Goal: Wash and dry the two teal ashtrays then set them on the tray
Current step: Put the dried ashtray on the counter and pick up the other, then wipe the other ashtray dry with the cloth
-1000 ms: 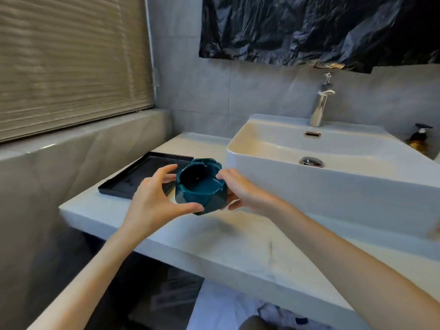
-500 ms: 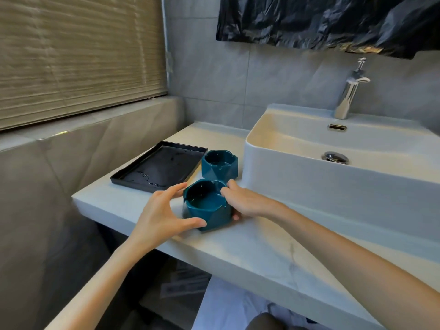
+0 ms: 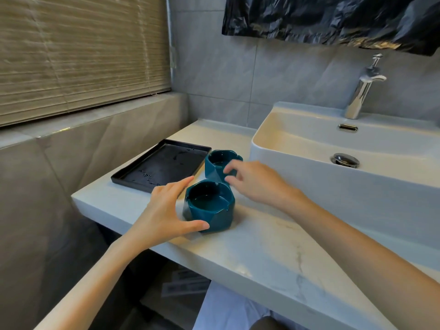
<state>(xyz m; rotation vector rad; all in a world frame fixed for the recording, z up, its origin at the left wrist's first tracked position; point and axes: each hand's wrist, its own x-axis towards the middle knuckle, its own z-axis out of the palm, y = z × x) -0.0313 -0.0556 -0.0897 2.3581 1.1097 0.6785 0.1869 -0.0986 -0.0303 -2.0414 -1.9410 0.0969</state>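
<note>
Two teal faceted ashtrays stand upright on the marble counter [image 3: 266, 248]. The near ashtray [image 3: 210, 207] sits close to the counter's front edge. My left hand [image 3: 164, 210] cups its left side: the thumb touches its lower front wall and the fingers lie straight beside the rim. The far ashtray [image 3: 215, 163] stands right behind it, next to the black tray [image 3: 164, 164], which holds only water drops. My right hand [image 3: 252, 182] hovers at the far ashtray's right side with bent fingertips at its rim; I see no firm grip.
A white basin [image 3: 259, 141] with a chrome faucet [image 3: 360, 91] and drain plug [image 3: 345, 160] fills the right side, close to the far ashtray. A grey tiled ledge [image 3: 90, 120] under a window blind runs along the left. Black plastic sheet [image 3: 333, 17] hangs above.
Both hands lowered the near ashtray onto the counter in front of the other one. My right hand then let go and moved back to the far ashtray; my left hand's grip loosened.
</note>
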